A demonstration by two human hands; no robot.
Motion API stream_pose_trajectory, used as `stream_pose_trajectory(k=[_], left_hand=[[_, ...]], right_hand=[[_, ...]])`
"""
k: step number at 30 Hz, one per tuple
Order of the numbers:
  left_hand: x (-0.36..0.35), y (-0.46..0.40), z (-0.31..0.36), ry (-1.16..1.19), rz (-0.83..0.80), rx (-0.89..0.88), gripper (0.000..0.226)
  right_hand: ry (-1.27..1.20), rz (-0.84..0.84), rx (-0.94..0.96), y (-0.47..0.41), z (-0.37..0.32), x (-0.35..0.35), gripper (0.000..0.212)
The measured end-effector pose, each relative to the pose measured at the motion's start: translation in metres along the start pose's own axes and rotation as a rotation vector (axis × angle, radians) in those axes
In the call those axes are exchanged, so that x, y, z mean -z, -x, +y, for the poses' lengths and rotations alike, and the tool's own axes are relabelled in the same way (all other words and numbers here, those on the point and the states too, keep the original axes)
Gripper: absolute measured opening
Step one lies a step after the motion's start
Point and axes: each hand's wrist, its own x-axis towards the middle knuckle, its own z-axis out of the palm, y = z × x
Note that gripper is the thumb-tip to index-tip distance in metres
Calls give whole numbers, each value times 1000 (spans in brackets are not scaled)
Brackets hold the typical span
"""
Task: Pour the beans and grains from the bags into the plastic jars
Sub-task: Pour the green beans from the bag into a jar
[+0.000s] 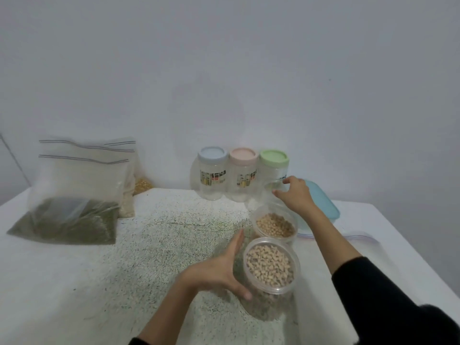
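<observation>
Two open plastic jars stand at the table's front right. The near jar (271,266) is full of pale speckled beans, and my left hand (219,270) grips its left side. Just behind it stands the second jar (275,225), filled with tan round beans. My right hand (296,192) reaches past that one, its fingers on the rim of an empty clear jar (273,186), which is hard to make out. Three lidded jars stand against the wall: blue lid (212,175), pink lid (242,176), green lid (273,168). A bag of dark green grain (74,220) lies at left.
Behind the green grain bag lean a bag of white grain (127,202) and a bag of yellow kernels (143,184). A light-blue lidded box (321,202) sits at right, with a flat empty zip bag (361,236) beside it. The table edge (410,245) runs diagonally at right.
</observation>
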Motion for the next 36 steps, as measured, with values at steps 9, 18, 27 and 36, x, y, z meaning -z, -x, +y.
stream_pose_trajectory(k=[9, 18, 27, 36], left_hand=[[85, 37, -27, 58, 390, 21, 142], [98, 52, -53, 90, 636, 35, 129], [94, 67, -78, 276, 1045, -137, 100], [106, 84, -83, 198, 1039, -126, 96]], right_hand=[[577, -291, 182, -13, -56, -21, 64], [453, -484, 383, 43, -143, -106, 96], [43, -307, 439, 98, -159, -177, 104], [-224, -55, 419, 109, -144, -206, 105]])
